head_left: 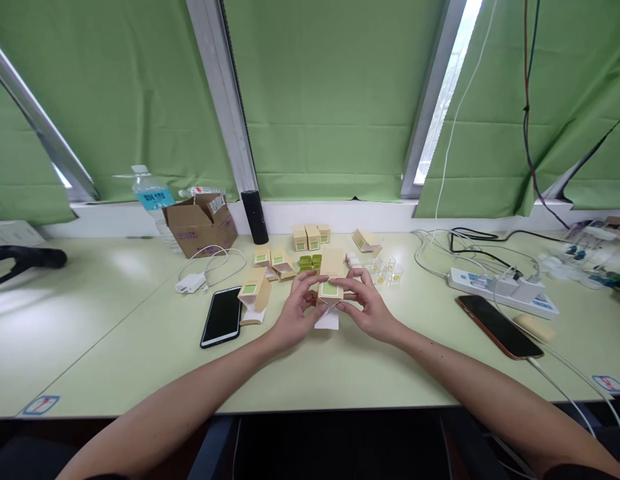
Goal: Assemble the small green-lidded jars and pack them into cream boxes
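Note:
Between my two hands is a small beige cardboard box (331, 289) with a green square on its end and a white flap hanging open toward me. My left hand (299, 309) grips its left side, thumb at the lower edge and fingers on top. On the right side, my right hand (370, 307) presses with thumb and fingertips. Just behind stand green containers (310, 262) and clear plastic pieces (387, 269). An open beige box (255, 288) lies left of my left hand, with more opened boxes (281, 262) behind it.
Several closed small boxes (311, 237) stand at the back. A black phone (221, 317) lies left; another phone (499, 327) lies right beside a power strip (503, 292) with trailing cables. A brown carton (203, 225), a water bottle (153, 197) and a black cylinder (255, 217) line the back left.

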Tool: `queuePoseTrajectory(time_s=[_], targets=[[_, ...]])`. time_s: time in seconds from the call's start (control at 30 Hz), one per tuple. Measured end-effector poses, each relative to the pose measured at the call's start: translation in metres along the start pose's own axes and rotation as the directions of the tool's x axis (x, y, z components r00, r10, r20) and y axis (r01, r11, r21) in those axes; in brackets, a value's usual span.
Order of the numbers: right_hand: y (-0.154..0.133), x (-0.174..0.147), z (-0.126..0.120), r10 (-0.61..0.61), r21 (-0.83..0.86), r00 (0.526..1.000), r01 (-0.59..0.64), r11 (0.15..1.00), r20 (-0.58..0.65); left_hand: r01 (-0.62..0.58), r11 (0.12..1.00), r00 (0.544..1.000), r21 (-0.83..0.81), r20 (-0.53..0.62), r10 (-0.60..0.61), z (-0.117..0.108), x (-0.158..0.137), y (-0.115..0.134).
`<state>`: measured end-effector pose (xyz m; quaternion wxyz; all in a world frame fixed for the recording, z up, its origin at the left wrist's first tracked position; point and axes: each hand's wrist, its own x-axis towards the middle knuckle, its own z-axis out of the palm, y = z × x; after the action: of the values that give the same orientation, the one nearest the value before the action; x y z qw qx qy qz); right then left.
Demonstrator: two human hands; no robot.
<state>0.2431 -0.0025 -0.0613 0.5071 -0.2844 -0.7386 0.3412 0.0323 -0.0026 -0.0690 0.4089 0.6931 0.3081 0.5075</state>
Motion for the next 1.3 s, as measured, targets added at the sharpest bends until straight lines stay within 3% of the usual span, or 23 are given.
queuePoseTrajectory(time_s=[0.27, 0.5, 0.63, 0.83, 1.03, 1.3], targets=[[0.005, -0.001, 0.005, 0.039, 0.047, 0.999, -0.039, 0.998, -0.013, 0.029, 1.0, 0.995, 0.004, -0.091, -0.028, 0.005, 0.0, -0.002], [0.009, 0.003, 0.0, 0.034, 0.01, 0.996, -0.033, 0.999, -0.083, 0.005, 0.995, 0.986, -0.102, 0.167, 0.012, -0.007, 0.0, -0.002], [0.009, 0.004, 0.0, 0.03, 0.004, 0.994, -0.029, 1.0, -0.104, -0.011, 0.998, 0.977, -0.061, 0.211, 0.024, -0.008, -0.002, -0.002], [0.008, 0.001, 0.002, 0.016, 0.021, 0.995, -0.014, 1.0, -0.098, -0.005, 1.0, 0.992, -0.003, 0.126, 0.005, -0.002, -0.005, 0.001], [0.006, -0.002, 0.004, -0.025, 0.029, 0.998, 0.026, 0.999, -0.05, -0.026, 0.984, 0.997, -0.176, 0.063, 0.037, 0.002, 0.0, -0.001], [0.0, -0.005, 0.005, -0.102, -0.008, 0.994, 0.103, 0.995, 0.029, -0.008, 0.977, 1.0, -0.211, 0.016, 0.012, 0.001, 0.001, 0.005]])
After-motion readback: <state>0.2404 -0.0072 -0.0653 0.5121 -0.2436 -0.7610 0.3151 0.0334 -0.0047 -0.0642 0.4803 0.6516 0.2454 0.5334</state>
